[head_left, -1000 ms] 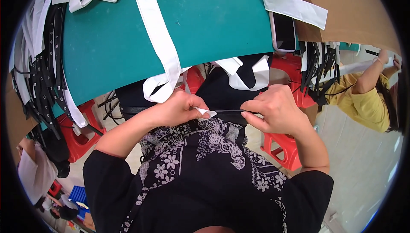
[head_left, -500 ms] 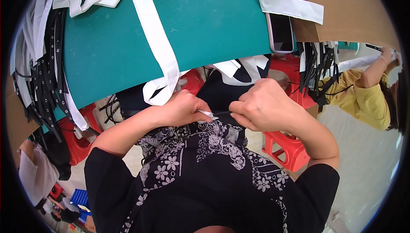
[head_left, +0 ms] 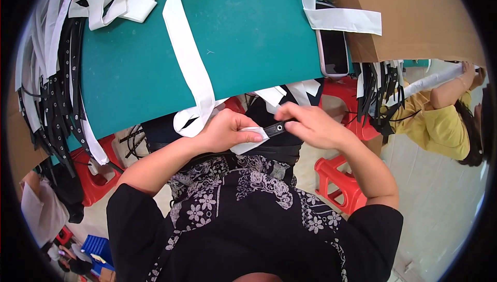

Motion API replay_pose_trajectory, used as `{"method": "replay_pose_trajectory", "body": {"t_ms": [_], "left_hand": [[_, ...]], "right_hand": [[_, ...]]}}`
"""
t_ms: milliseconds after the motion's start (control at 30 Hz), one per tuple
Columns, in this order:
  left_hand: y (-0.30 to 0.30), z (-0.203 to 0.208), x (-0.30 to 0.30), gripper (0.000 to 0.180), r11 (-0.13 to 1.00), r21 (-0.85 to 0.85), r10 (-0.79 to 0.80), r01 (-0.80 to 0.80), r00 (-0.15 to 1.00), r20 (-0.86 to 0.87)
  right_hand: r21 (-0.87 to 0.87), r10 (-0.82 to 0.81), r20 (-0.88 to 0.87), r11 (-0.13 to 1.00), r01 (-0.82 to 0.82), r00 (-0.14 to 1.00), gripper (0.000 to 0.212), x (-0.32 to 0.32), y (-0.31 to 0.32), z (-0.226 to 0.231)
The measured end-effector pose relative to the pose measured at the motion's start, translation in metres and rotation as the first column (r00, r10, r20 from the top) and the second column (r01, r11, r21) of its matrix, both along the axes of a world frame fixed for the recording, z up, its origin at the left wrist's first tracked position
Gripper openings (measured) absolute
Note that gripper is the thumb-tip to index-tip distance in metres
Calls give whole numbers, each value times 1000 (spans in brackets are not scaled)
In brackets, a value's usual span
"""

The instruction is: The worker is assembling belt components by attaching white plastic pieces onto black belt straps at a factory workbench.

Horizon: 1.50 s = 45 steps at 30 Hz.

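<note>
Fingers [head_left: 250, 136] of the left hand [head_left: 222, 131] are closed in a pinch, thumb on top, on a flat white cloth piece [head_left: 247, 147] with crisp edges. It is held above the lap, just off the near edge of the green, smooth-topped table [head_left: 129, 80]. From its right side a narrow black band with a metal eyelet [head_left: 275, 130] runs toward the right hand [head_left: 317, 127]; whether the two are joined cannot be told. The right fingers are partly curled about the band's right end, slightly blurred, so their grip cannot be judged.

Both pieces look light and unlikely to break: the cloth soft but able to keep a crease, the band bendy yet firmer, perhaps a little slick. A flat pinch near the ends, clear of the eyelet, would likely suit them best.

Farther left, a long white fabric strip [head_left: 185, 52] crosses the table and loops over its near edge. At far left hang glossy black eyelet bands [head_left: 63, 106]; at right, a matte brown cardboard box [head_left: 414, 18] stands beside a dark-screened phone [head_left: 334, 54].
</note>
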State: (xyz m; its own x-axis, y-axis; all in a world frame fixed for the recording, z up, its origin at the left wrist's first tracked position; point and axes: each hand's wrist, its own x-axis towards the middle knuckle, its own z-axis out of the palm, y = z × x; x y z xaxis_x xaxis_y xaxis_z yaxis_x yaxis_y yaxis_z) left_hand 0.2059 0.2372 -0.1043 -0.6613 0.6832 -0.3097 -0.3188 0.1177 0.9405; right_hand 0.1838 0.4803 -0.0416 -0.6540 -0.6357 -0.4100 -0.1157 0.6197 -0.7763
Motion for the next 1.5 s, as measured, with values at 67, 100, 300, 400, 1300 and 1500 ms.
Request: {"method": "replay_pose_trajectory", "body": {"t_ms": [67, 100, 300, 400, 1300, 1500], "left_hand": [[0, 2, -5, 24, 999, -27, -22, 22, 1000, 10], [1, 2, -6, 29, 997, -55, -49, 50, 999, 24], [24, 12, -12, 30, 994, -1, -105, 105, 990, -93], [29, 25, -17, 30, 996, 88, -7, 34, 956, -295], [10, 73, -49, 35, 897, 394, 291, -202, 940, -180], [22, 117, -43, 37, 943, 332, 74, -4, 977, -200]], "right_hand": [[158, 17, 142, 987, -40, 990, 25, -4, 12, 8], [150, -32, 100, 989, 17, 994, 25, 2, 14, 12], [-6, -47, -309, 999, 48, 950, 31, 22, -15, 34], [-128, -229, -149, 969, 211, 962, 33, 25, -19, 37], [42, -430, 106, 903, 428, 897, 23, -3, 104, 150], [168, -252, -498, 911, 378, 829, 15, 23, 30, 278]]}}
